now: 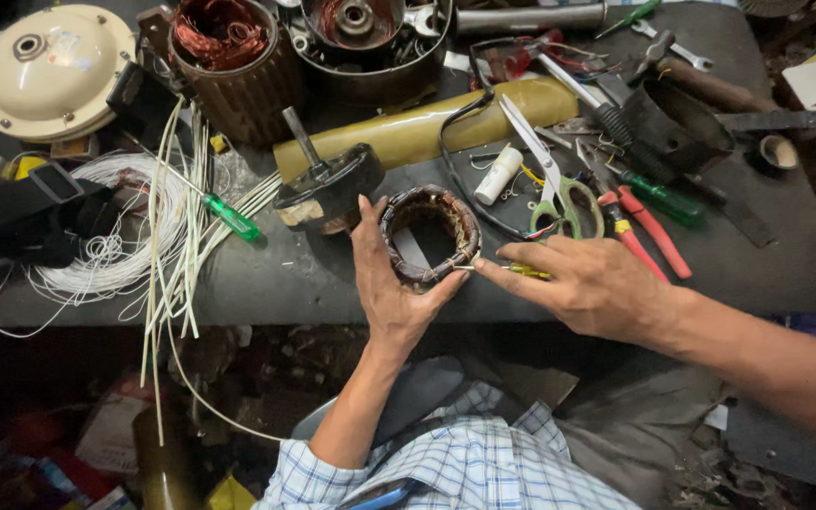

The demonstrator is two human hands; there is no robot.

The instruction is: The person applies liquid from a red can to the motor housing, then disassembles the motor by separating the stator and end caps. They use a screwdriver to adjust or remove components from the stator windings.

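The left hand [391,283] covered the near outer wall of the wound ring [430,234], so its grip there could not be judged. The right hand [589,283] hid most of a thin yellow-handled tool [527,272]; its tip was too small to tell. The cream round cover [47,68] and the copper-wound core [229,57] were cut off by the top edge. Clutter below the counter [786,274] was too dark to make out.

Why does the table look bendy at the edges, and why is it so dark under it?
Head view: the wide lens bows the table edge and stretches the right hand; the space below sits in deep shadow; the left hand and the wound coil ring are sharp and evenly lit, with no strong glare.
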